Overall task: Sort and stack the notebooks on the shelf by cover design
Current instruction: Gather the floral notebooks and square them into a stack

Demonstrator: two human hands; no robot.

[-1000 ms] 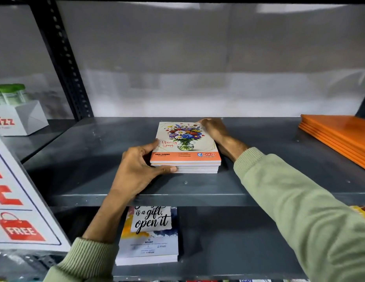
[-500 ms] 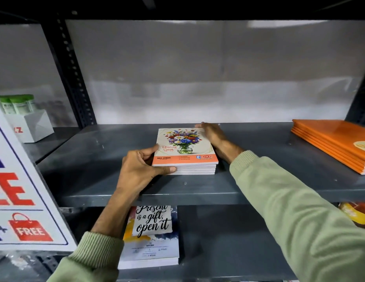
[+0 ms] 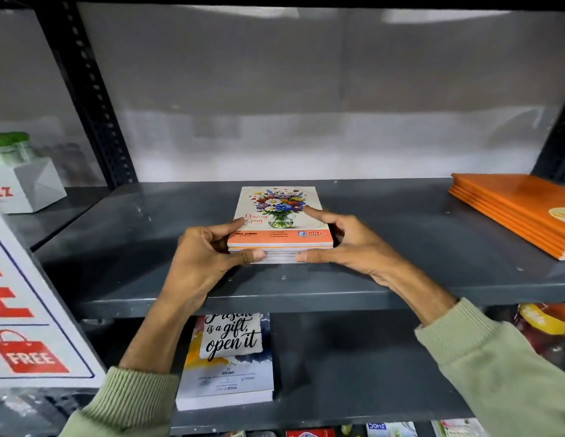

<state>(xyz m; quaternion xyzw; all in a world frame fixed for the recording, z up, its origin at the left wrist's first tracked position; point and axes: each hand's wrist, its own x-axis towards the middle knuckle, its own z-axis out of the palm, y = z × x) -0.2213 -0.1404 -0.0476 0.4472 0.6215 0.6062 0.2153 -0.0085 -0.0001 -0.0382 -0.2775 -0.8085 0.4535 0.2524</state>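
Your left hand: fingers clasped on the left edge of the floral notebook stack, thumb pressed to its front edge, forefinger lying on the top cover.
Your right hand: fingers clasped on the stack's right edge, thumb at the front edge, forefinger resting on the cover beside the vase print.
Floral notebook stack: several notebooks squared flat on the grey shelf, near its front lip, roughly centred between the uprights.
Orange notebook stack: same shelf, well to the right of the floral stack, set at an angle.
Quote-cover notebooks: lower shelf, below and slightly left of the floral stack.
White carton: neighbouring bay, far left of the floral stack.
Sign: left foreground, "FREE" bag printed in red.
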